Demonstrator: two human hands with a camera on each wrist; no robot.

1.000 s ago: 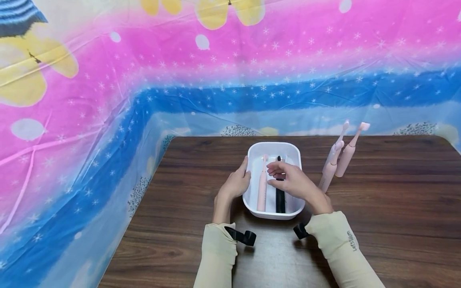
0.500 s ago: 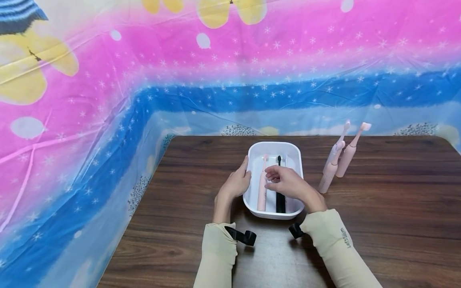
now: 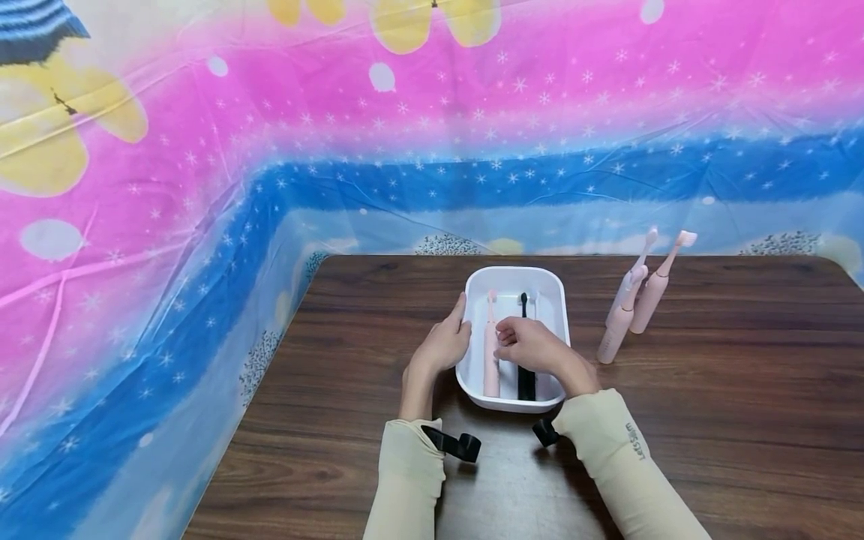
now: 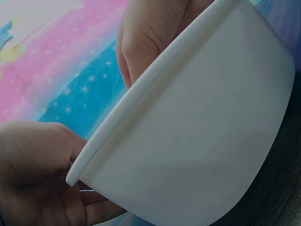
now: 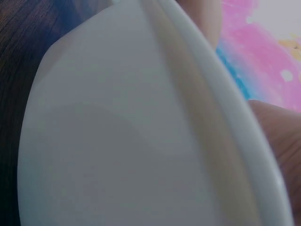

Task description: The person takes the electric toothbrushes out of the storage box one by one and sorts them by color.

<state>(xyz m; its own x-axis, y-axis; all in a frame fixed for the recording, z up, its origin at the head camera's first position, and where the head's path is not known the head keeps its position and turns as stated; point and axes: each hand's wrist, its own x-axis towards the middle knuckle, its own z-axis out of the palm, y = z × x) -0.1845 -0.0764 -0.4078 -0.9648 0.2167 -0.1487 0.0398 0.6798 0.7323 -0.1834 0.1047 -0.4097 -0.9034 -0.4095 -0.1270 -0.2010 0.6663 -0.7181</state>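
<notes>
A white plastic basin [image 3: 472, 379] stands on the table, and my left hand [image 3: 442, 343] grips its left side, thumb at the rim and fingers outside. Inside lie a pink electric toothbrush [image 3: 491, 367] at the left and a black electric toothbrush [image 3: 526, 386] beside it. A whitish toothbrush [image 3: 536, 300] shows partly at the right, mostly hidden by my right hand [image 3: 536, 347]. That hand reaches over the right rim, its bent fingertips at the right side of the pink handle; no pinch is visible. In the wrist views, the basin's wall [image 4: 188, 127] hides its contents.
Right of the basin stand a front pink electric toothbrush [image 3: 616, 330], a rear pink electric toothbrush [image 3: 651, 300] and a pale lilac toothbrush [image 3: 624, 289], close together. The brown wooden table [image 3: 324, 420] ends at a patterned cloth backdrop [image 3: 378, 180].
My right hand has moved left and slightly down, from above the black toothbrush to the pink one. The pink toothbrush's head has shifted a little left. My left hand keeps its grip.
</notes>
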